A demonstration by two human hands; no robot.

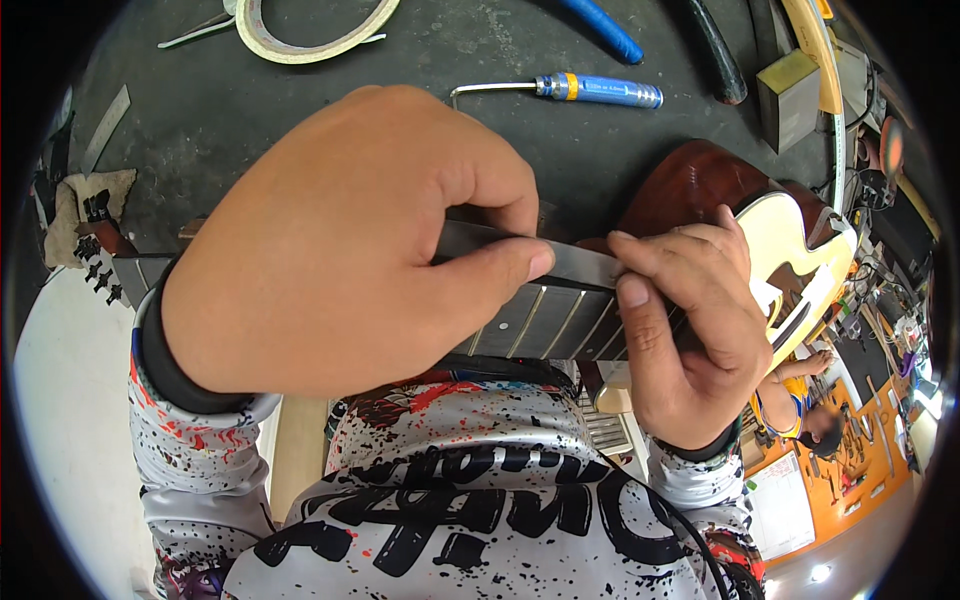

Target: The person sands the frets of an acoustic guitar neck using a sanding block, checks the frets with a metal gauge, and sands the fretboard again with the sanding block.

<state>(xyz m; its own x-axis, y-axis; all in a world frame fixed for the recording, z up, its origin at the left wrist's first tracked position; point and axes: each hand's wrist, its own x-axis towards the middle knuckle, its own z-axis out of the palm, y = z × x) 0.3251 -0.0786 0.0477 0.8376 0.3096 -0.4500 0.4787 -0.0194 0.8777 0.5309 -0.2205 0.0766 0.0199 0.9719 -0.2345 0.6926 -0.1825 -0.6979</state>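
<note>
A guitar lies across the dark workbench in front of me, its reddish-brown and cream body (pixel 770 225) at the right and its dark fretboard (pixel 555 320) running left under my hands. My left hand (pixel 330 245) pinches a thin grey metal straightedge (pixel 580 263) between thumb and fingers and holds it along the fretboard. My right hand (pixel 690 320) grips the straightedge's right end and the neck, thumb on top. The headstock with black tuners (pixel 100 265) shows at the far left.
On the bench behind lie a blue-handled hex wrench (pixel 585 90), a roll of tape (pixel 310 25), a blue cable (pixel 605 30), a small grey block (pixel 787 95) and a rag (pixel 70 200). Another person (pixel 800 410) is at the lower right.
</note>
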